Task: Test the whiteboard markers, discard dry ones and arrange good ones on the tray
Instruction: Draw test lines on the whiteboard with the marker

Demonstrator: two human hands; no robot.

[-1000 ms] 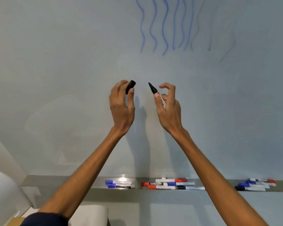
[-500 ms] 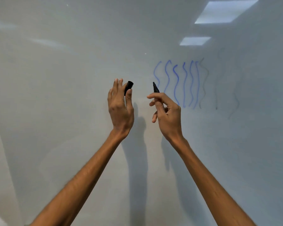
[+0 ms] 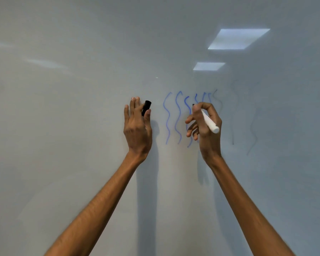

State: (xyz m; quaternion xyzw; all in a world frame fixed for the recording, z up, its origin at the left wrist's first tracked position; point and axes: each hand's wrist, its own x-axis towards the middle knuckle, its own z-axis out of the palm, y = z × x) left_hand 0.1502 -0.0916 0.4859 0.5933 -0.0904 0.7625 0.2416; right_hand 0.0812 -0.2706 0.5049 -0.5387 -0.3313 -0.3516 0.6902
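Marker (image 3: 209, 121) in right hand (image 3: 205, 138), cap (image 3: 146, 108) in left hand (image 3: 137, 130) (uncapped)

No legible text, label, brand or number; only wordless wavy blue lines (image 3: 167, 119) and fainter grey lines (image 3: 253, 130) on the glossy white whiteboard (image 3: 72, 117).

Glossy board, plastic marker
The whiteboard (image 3: 81, 108) looks smooth and glossy; the marker (image 3: 209, 122) barrel and cap (image 3: 146, 108) resemble smooth plastic.
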